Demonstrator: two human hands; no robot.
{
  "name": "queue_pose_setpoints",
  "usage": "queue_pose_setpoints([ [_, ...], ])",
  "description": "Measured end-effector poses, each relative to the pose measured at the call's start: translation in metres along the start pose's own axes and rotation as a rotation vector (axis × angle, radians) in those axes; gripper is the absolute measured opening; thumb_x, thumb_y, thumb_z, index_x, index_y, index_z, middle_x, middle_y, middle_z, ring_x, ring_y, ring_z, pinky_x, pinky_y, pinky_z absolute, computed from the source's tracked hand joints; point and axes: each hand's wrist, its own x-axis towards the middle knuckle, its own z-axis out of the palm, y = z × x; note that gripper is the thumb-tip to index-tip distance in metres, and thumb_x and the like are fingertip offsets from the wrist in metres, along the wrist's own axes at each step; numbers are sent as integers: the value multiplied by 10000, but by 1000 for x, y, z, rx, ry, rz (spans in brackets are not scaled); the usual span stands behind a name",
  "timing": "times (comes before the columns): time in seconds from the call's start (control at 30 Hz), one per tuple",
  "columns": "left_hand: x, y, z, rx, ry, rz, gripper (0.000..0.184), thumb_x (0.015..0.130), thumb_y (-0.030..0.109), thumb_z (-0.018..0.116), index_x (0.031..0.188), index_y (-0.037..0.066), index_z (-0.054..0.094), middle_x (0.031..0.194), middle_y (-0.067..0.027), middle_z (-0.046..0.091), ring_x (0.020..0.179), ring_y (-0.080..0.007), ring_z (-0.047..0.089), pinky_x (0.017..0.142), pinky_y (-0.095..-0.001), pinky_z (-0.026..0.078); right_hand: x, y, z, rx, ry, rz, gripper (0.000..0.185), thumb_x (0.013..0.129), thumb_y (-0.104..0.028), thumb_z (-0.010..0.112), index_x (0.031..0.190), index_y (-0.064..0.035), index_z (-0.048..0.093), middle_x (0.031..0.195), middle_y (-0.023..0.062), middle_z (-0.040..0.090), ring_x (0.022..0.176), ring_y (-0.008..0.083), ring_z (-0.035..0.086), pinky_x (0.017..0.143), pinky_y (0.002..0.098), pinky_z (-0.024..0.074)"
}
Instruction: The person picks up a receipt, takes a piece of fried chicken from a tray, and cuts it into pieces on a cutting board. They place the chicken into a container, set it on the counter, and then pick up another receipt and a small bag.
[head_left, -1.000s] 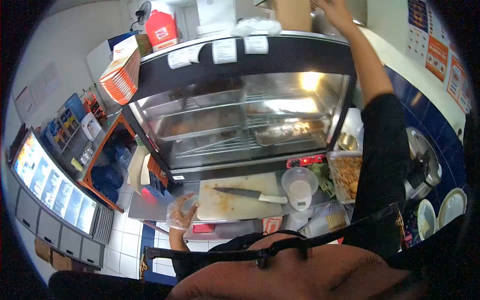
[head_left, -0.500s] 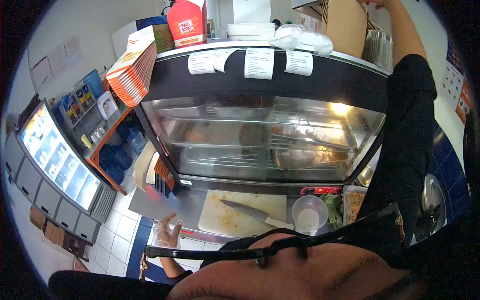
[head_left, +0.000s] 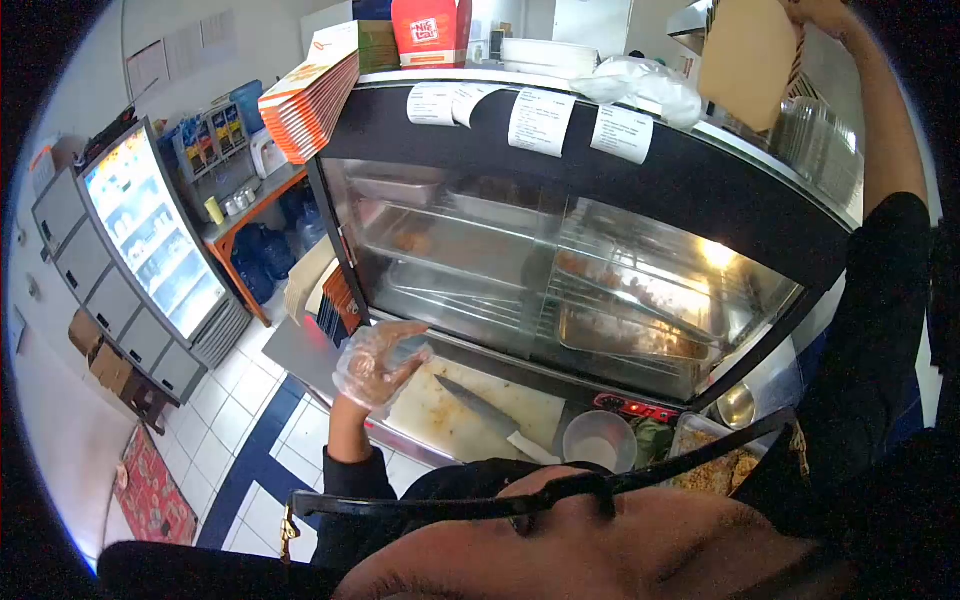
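My left hand (head_left: 378, 368), in a clear plastic glove, is raised over the left end of the white cutting board (head_left: 450, 415). Its thumb and fingers are spread, with nothing between them. A knife (head_left: 478, 405) with a white handle lies across the board. At the upper right, my right arm stretches up to the top of the food warmer (head_left: 590, 210). My bare right hand (head_left: 825, 14) is at the upper edge of a brown cardboard food box (head_left: 748, 65), its fingers bent over it and partly cut off by the frame.
Clear plastic containers (head_left: 815, 140), a plastic bag (head_left: 645, 85), white containers (head_left: 548, 55) and a red box (head_left: 432, 32) stand on the warmer. Below are a clear tub (head_left: 600, 440) and a tray of crumbly food (head_left: 700, 440). A lit fridge (head_left: 155, 230) stands left.
My left hand has risen from below the counter edge to over the board. My right hand stays at the brown cardboard box. The whole view has tilted and shifted.
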Motion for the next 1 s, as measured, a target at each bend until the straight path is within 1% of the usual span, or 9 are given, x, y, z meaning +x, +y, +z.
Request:
queue_pose_setpoints([
  [0.07,5,13,5,-51,-16,18,298,737,164,737,986,32,643,908,-148,656,828,-286,644,720,-348,496,-5,0,5,-68,186,140,221,769,-165,674,964,-64,696,991,185,657,999,195,601,899,348,441],
  [0.17,1,10,16,-98,-33,38,293,741,156,734,986,25,641,914,-156,654,825,-293,643,722,-351,495,8,16,9,116,76,116,268,761,-178,678,994,-46,680,978,174,667,907,233,608,856,398,447],
  [0.3,-8,13,16,-136,-94,-39,314,761,206,719,1013,38,638,945,-162,648,844,-303,634,740,-354,493,11,6,6,-70,103,108,277,776,-196,664,979,-8,670,934,177,672,857,235,608,825,395,456],
  [0.6,71,91,44,-242,-71,386,390,749,239,734,1095,110,609,1078,-112,622,977,-294,599,804,-380,492,-4,-24,5,14,771,147,290,806,-259,637,985,-37,688,983,224,655,908,258,635,834,398,456],
  [0.73,89,113,47,-283,-223,368,420,747,270,738,1102,92,601,1084,-106,621,977,-292,597,811,-382,492,-21,-36,0,-33,1087,70,289,752,-201,662,1002,-56,667,955,177,668,859,263,643,774,379,465],
  [0.77,93,112,44,-169,-23,401,438,742,280,743,1101,77,597,1069,-114,619,971,-291,599,802,-385,492,-27,-38,-2,-111,1265,9,328,696,-133,688,1013,-63,642,909,123,687,794,260,645,709,357,475],
  [0.87,125,87,44,113,611,375,518,746,301,735,1155,42,551,1022,-151,598,942,-305,593,772,-396,493,-57,-23,10,-153,1165,-48,323,756,-127,613,1065,-38,596,980,131,650,847,254,631,756,348,471],
  [0.93,155,64,42,247,706,65,583,803,421,622,1199,12,496,987,-193,563,889,-319,572,787,-429,479,-88,-8,13,-256,1011,-112,321,796,-123,563,1101,-22,565,1028,136,625,883,251,621,788,342,468],
  [1.0,177,54,39,289,645,-8,614,806,428,609,1237,14,467,992,-194,551,896,-320,567,793,-425,476,-141,-6,17,-370,844,-190,322,836,-119,513,1136,-6,534,1075,141,600,919,247,611,819,336,465],
])
